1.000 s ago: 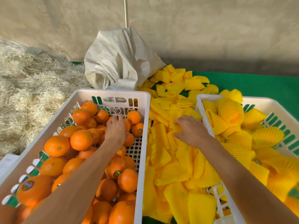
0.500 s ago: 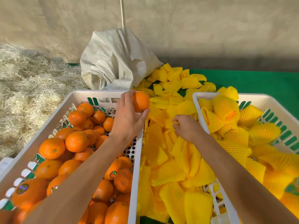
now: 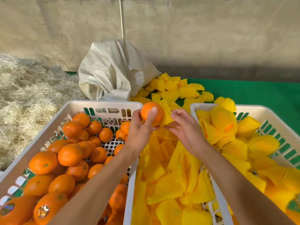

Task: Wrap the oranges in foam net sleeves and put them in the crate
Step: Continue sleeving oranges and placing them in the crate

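My left hand [image 3: 140, 129] grips a bare orange [image 3: 149, 111] above the gap between the two crates, thumb across its front. My right hand [image 3: 183, 127] pinches a yellow foam net sleeve [image 3: 167, 116] that touches the orange's right side. The white crate on the left [image 3: 103, 103] holds several unwrapped oranges [image 3: 69, 154]. On the right, another white crate [image 3: 204, 105] is filled with sleeved oranges [image 3: 224, 120]. Loose yellow sleeves [image 3: 170, 181] lie heaped between the crates.
A crumpled white sack [image 3: 113, 72] stands behind the left crate. Pale straw [image 3: 24, 98] is piled at the left. A green cloth [image 3: 259, 93] covers the surface at the back right, and a wall runs behind.
My left hand lifted an orange out of the left crate and carried it right. My right hand picked a sleeve off the heap and brought it up against the orange.
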`<act>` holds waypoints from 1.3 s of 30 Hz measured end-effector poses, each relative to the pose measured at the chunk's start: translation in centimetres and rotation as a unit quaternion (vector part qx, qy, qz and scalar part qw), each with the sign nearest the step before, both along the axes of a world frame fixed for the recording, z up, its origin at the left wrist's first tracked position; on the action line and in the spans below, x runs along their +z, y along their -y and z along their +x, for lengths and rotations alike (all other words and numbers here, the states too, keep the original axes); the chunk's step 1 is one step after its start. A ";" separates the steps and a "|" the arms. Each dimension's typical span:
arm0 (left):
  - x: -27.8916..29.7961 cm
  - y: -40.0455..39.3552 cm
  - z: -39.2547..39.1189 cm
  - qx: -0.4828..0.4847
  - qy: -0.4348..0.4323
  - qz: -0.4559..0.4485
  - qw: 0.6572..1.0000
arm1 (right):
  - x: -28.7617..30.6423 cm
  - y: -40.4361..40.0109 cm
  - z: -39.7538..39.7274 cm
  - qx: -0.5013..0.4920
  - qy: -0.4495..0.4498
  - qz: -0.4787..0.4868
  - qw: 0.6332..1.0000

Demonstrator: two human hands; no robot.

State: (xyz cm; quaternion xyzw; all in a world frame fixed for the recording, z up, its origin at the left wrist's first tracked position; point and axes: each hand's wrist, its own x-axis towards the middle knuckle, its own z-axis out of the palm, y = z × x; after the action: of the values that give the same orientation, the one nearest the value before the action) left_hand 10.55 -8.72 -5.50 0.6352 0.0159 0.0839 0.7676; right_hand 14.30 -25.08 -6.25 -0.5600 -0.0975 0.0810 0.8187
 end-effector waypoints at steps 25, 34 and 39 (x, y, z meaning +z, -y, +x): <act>-1.0 0.4 0.1 -0.018 0.039 0.020 0.999 | -2.1 -0.1 0.5 -0.068 0.000 -0.310 0.948; -0.9 0.2 0.0 -0.018 0.035 0.008 0.999 | -2.9 0.3 0.1 -0.020 0.105 -0.622 0.776; -0.5 0.3 -0.1 -0.015 0.023 0.004 1.000 | -1.9 -0.2 -0.5 -0.041 0.156 -0.691 0.704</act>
State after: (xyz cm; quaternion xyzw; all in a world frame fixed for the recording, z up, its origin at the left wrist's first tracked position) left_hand 10.43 -9.00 -5.98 0.6363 -0.0120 0.0869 0.7665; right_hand 13.79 -24.90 -8.13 -0.9770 -0.1178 0.0032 0.1777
